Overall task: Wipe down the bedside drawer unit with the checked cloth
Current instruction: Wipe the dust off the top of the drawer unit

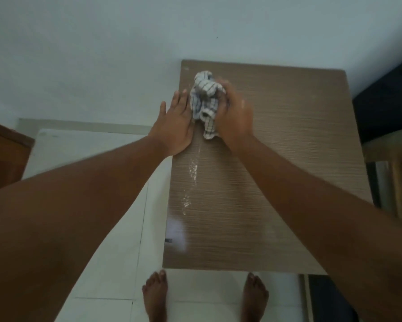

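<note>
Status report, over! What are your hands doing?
Right hand gripping checked cloth on drawer unit top. Left hand flat at its edge. No obstacles seen.

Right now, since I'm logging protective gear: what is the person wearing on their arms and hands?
Nothing that shows. The left forearm and right forearm are bare to the frame edge: no sleeves, watch or bracelet. The left hand has no glove or ring; the right hand is gloveless too, but blurred, so a ring cannot be ruled out.
</note>
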Tool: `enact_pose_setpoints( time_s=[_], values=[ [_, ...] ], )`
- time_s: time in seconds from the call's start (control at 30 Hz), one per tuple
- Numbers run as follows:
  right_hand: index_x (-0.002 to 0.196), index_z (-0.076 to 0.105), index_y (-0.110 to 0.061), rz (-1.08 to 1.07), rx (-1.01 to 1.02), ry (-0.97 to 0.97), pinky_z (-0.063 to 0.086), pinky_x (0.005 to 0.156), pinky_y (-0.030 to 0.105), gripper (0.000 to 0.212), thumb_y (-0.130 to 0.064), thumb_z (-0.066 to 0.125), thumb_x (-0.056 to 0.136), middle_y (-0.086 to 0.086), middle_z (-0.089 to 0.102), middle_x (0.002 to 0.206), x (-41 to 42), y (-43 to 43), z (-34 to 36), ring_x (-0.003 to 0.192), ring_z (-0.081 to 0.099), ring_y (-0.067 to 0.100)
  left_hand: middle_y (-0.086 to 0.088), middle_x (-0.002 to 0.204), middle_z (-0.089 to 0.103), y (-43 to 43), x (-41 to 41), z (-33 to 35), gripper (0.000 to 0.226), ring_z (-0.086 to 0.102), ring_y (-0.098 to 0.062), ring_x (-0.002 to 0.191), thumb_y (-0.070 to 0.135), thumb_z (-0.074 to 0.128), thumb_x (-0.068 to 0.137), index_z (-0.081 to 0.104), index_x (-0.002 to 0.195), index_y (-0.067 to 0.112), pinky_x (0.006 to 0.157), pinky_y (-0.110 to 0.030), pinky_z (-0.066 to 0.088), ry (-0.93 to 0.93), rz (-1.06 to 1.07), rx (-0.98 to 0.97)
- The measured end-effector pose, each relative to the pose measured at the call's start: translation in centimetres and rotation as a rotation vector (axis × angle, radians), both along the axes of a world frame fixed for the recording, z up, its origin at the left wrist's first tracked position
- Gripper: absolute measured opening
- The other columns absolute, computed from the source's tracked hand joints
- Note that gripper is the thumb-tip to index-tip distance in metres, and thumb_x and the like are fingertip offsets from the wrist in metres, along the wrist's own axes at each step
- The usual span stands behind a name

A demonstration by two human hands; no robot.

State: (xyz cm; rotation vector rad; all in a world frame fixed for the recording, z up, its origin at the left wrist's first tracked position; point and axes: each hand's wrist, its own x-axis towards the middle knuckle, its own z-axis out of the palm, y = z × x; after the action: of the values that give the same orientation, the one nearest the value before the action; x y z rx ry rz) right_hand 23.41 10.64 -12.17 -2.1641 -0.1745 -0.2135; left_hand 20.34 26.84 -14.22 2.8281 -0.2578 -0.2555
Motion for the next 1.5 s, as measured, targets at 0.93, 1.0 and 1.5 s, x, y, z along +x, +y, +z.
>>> enact_pose_setpoints(
  time_s=[0.93,1.0,1.5],
  values=[
    [0.147,0.047,-0.018,0.414,-0.644,-0.029,0.029,0.119,0.044,0.052,-0.027,0.033,0.098,0.001,0.047,0.15,9.6,3.3,-3.2,0.143,0.037,0.026,-0.025,0.151,0.046,0.7,1.9,-2.3,0.055,0.043,-0.031,0.144,0.024,0.033,0.105,0.033,0.154,-0.001,0.12,-0.032,0.032,-0.118,0.262,-0.579],
    [0.147,0.047,-0.019,0.432,-0.629,-0.043,0.029,0.119,0.043,0.051,-0.026,0.034,0.099,0.0,0.048,0.149,8.8,3.0,-3.4,0.143,0.037,0.025,-0.013,0.119,0.066,0.3,1.6,-2.4,0.055,0.063,-0.021,0.11,0.029,0.035,0.104,0.038,0.152,0.001,0.098,-0.026,0.046,-0.118,0.386,-0.65],
    [0.142,0.053,-0.021,0.501,-0.549,-0.077,0.033,0.117,0.05,0.046,-0.023,0.04,0.098,-0.001,0.052,0.146,-0.7,0.1,-3.3,0.142,0.04,0.024,0.001,0.071,0.055,-1.8,-4.0,-3.2,0.064,0.048,-0.012,0.07,0.059,0.039,0.095,0.061,0.075,0.002,0.069,-0.033,0.045,-0.152,0.745,-1.052]
  ],
)
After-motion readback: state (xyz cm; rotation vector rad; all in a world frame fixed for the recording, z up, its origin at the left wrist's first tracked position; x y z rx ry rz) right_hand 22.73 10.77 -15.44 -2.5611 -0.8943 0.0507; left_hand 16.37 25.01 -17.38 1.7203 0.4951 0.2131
